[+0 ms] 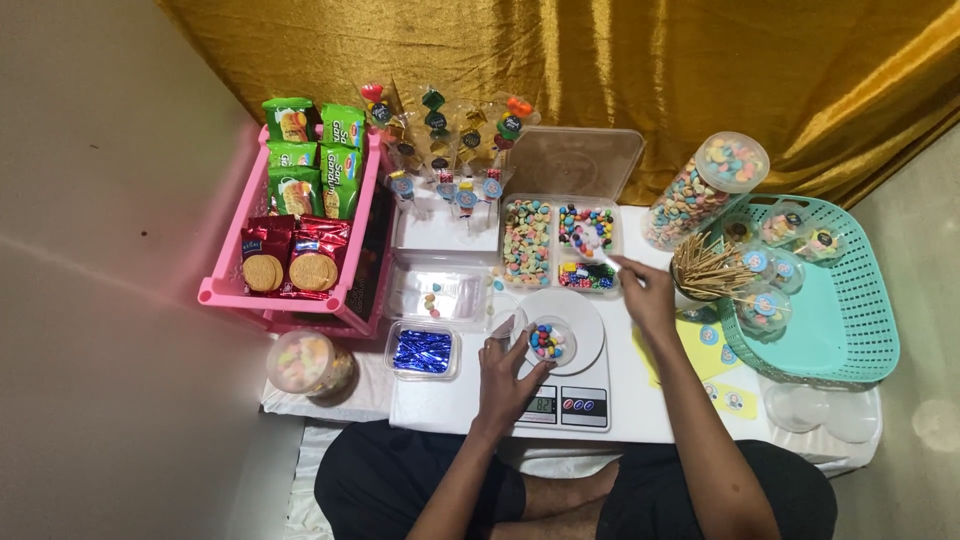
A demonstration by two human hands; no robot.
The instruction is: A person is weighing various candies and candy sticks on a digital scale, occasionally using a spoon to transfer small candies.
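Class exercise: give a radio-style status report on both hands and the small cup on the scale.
Left hand steadying small clear cup of coloured candies on kitchen scale. Right hand holding a small white scoop over divided candy tray. Nothing between tray and cup.

A gold curtain (600,60) hangs behind my low white surface (450,405). A plain beige wall (100,150) stands at left (evenly lit); pale floor (910,200) shows at right.

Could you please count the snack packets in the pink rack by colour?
Green packets: 5
Red biscuit packets: 2
Total: 7, all standing in the pink rack.
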